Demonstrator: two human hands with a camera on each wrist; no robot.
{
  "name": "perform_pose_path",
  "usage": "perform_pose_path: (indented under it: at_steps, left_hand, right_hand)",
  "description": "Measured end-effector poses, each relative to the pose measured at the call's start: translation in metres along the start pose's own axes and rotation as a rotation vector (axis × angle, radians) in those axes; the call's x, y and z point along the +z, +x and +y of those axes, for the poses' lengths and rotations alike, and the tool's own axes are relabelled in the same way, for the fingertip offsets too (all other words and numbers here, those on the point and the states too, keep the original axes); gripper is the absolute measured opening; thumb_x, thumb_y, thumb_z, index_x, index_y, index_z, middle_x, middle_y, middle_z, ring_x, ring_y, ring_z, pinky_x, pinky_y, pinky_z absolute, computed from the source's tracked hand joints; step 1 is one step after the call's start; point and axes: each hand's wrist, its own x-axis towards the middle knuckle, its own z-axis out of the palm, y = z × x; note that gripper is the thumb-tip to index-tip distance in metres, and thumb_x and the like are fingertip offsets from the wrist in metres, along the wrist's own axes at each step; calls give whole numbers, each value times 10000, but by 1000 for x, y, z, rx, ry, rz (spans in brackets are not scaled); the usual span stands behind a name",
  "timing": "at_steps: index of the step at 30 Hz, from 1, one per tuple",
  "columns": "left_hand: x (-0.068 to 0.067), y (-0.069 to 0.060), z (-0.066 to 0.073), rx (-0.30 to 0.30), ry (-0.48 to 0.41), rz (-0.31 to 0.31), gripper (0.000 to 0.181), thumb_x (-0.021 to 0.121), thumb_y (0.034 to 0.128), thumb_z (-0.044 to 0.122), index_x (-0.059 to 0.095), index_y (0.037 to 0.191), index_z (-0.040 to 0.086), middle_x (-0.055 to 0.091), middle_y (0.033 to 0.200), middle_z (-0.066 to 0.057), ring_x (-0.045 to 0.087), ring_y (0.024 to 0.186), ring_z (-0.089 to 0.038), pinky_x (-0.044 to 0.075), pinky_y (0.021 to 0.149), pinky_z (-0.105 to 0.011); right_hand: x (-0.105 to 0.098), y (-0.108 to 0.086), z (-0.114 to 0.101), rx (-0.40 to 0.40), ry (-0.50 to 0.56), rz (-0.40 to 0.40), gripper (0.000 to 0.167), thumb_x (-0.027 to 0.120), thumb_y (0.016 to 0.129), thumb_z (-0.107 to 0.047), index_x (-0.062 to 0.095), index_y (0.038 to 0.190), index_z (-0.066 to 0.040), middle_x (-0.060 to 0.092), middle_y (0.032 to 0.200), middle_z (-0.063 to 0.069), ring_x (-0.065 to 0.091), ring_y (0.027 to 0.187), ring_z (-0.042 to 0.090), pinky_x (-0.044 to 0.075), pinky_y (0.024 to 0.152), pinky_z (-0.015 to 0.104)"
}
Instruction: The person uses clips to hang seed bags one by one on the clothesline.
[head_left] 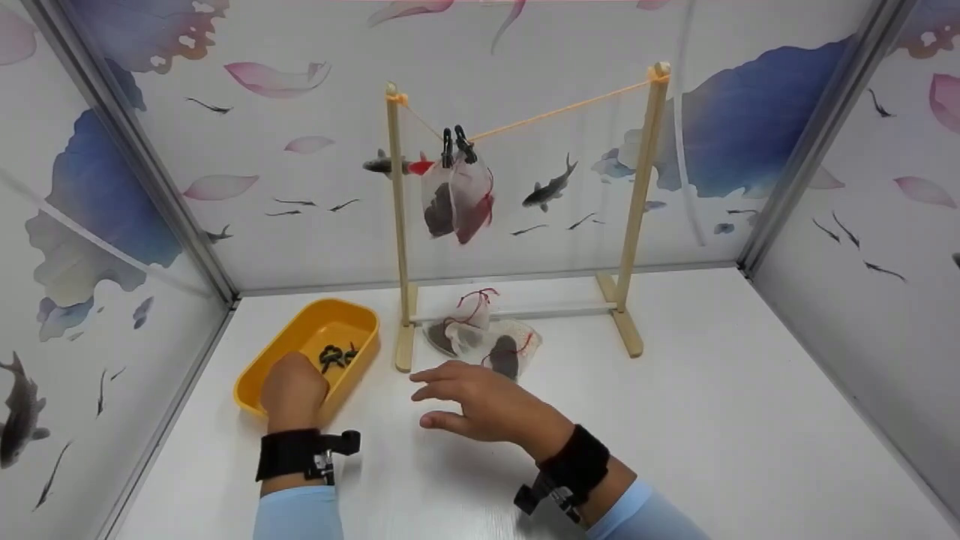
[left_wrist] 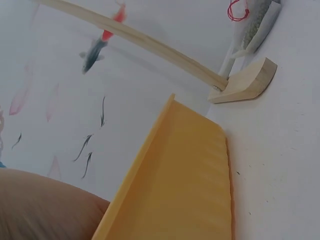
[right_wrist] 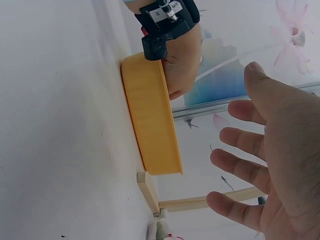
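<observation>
My left hand (head_left: 294, 390) reaches down into a yellow plastic tub (head_left: 319, 330); its fingers are hidden, so whether they hold anything cannot be seen. Several dark green or black clips (head_left: 332, 358) lie in the tub beside that hand. Over the table hovers my right hand (head_left: 480, 401), fingers spread and holding nothing, as the right wrist view shows. Just beyond it, sheer drawstring pouches (head_left: 474, 309) with dark contents and red strings lie in a small heap. Two more pouches (head_left: 472, 202) hang from an orange cord (head_left: 562, 110), held by black clips (head_left: 465, 146).
The cord sags between two wooden posts (head_left: 637, 187) joined by a white rod (head_left: 555, 308) near the table. Wooden feet (head_left: 628, 334) stick out toward me. Printed panels (head_left: 300, 187) wall in the white table (head_left: 750, 420) at the back and sides.
</observation>
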Motion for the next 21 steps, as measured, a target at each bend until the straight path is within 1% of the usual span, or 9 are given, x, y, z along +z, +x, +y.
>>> perform_pose_path:
  at_steps: [5, 7, 8, 11, 12, 13, 16, 18, 21]
  left_hand:
    - [-2, -2, 2, 27, -17, 57, 77, 640, 866, -23, 661, 796, 1, 630, 795, -143, 571, 677, -270, 413, 513, -359]
    - [-6, -4, 6, 29, -66, 84, 80, 653, 887, -5, 728, 874, -30, 710, 878, -195, 636, 744, -311, 469, 568, -380]
    - [-9, -5, 9, 35, -100, 100, 136, 652, 910, 12, 766, 952, -49, 754, 957, -227, 687, 813, -352, 526, 620, -416]
    - [-20, -10, 24, 47, -259, 135, 338, 634, 1020, 86, 790, 1290, -44, 787, 1274, -271, 746, 1109, -424, 627, 887, -512]
    - [-24, -13, 31, 61, -327, 143, 403, 641, 1057, 125, 747, 1414, -28, 755, 1395, -270, 723, 1230, -432, 614, 998, -537]
    - [-28, -16, 38, 77, -386, 156, 417, 651, 1075, 155, 736, 1446, -13, 748, 1410, -261, 709, 1275, -429, 604, 1047, -535]
    - [-36, -28, 61, 135, -582, 191, 377, 691, 1096, 196, 760, 1432, 40, 758, 1349, -196, 704, 1248, -339, 616, 1003, -392]
    - [-38, -37, 77, 172, -698, 210, 334, 735, 1085, 192, 792, 1391, 68, 762, 1294, -160, 699, 1187, -275, 620, 911, -278]
    - [-37, -50, 97, 226, -895, 206, 274, 779, 1063, 128, 826, 1323, 54, 766, 1225, -163, 719, 1100, -227, 647, 828, -198]
  right_hand:
    - [-3, -1, 0, 7, 9, 4, 445, 635, 1153, -528, 777, 1433, -212, 663, 1639, -48, 632, 1510, 181, 533, 1246, 400]
    - [-6, -1, 0, 22, 25, -5, 447, 641, 1152, -519, 775, 1439, -204, 661, 1643, -43, 627, 1518, 186, 521, 1263, 413]
    - [-7, -1, 0, 26, 31, -4, 448, 642, 1153, -515, 774, 1442, -198, 661, 1644, -37, 626, 1522, 189, 516, 1269, 419]
    - [-13, -2, 3, 43, 45, 14, 444, 658, 1149, -495, 770, 1450, -188, 668, 1637, -24, 630, 1522, 202, 512, 1276, 435]
    - [-15, -2, 4, 48, 45, 29, 436, 666, 1147, -483, 769, 1451, -188, 674, 1631, -19, 636, 1517, 206, 519, 1269, 438]
    - [-17, -3, 6, 52, 43, 50, 430, 675, 1145, -470, 768, 1451, -183, 681, 1623, -10, 643, 1511, 211, 530, 1259, 443]
    - [-23, -6, 10, 72, 23, 140, 413, 699, 1138, -439, 770, 1445, -173, 717, 1577, 1, 671, 1480, 223, 563, 1219, 457]
    - [-29, -8, 13, 84, 6, 218, 402, 713, 1135, -408, 771, 1443, -156, 746, 1534, 13, 694, 1449, 229, 584, 1188, 459]
    - [-39, -12, 17, 118, -4, 328, 387, 734, 1127, -367, 771, 1444, -148, 780, 1472, 28, 731, 1387, 237, 630, 1105, 454]
